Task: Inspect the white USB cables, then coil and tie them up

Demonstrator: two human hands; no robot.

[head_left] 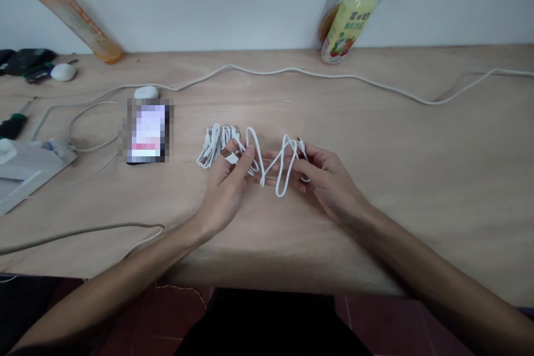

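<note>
Several items lie to the left of the phone [147,130], our landmark on the tabletop [438,167]. Farthest left we identify a white tray-like item [29,169], nearer to us than the phone, and a screwdriver [12,126] with a dark green and black handle. Beyond these, left of the phone and farther back, we locate a rounded white object [63,72] and a tilted bottle of orange drink [73,16]. A small white case [146,92] sits just behind the phone, whose screen is lit. Right of the phone, we find coiled white cables [214,142] lying on the tabletop. Next, our left hand [225,186] pinches a looped white cable [258,156] near its metal plug, thumb against fingers. Farther right of the phone, our right hand [327,175] clamps the same cable near a second connector; loops span between the hands. Whether the fingertips touch behind these loops, we cannot tell. Well right of and behind the phone, we note a yellow-green labelled bottle [350,22].
</note>
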